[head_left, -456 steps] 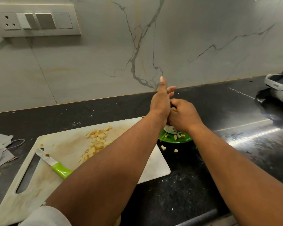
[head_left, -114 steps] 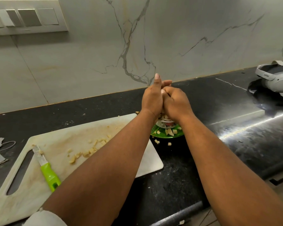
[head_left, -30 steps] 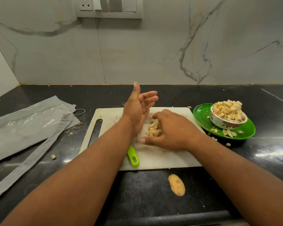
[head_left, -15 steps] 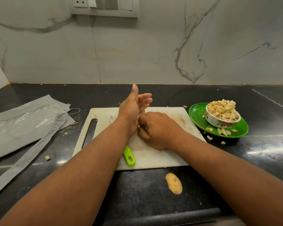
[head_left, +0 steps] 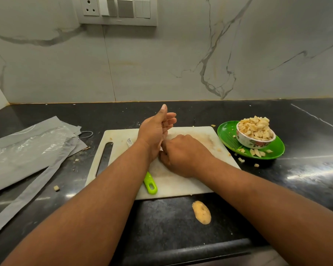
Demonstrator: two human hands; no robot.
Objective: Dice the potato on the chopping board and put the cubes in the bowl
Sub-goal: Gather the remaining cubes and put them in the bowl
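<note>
My left hand (head_left: pixel 154 135) stands on its edge on the white chopping board (head_left: pixel 119 139), palm facing right, thumb up, fingers loosely bent. My right hand (head_left: pixel 183 154) lies knuckles-up on the board with its curled fingers pushed against the left palm. The potato cubes between the hands are hidden. A green-handled knife (head_left: pixel 150 184) lies on the board under my left forearm. The flowered bowl (head_left: pixel 252 144), heaped with potato cubes, sits on a green plate (head_left: pixel 227 135) right of the board.
A peeled potato piece (head_left: pixel 201 212) lies on the black counter in front of the board. Grey plastic bags (head_left: pixel 27 148) cover the left side. Stray cubes lie on the plate, beside it (head_left: pixel 240 160) and at the left (head_left: pixel 56 188).
Both hands left the bowl and came back to the board. Within the last second my right hand swept the small heap of cubes leftward against my left palm, hiding them.
</note>
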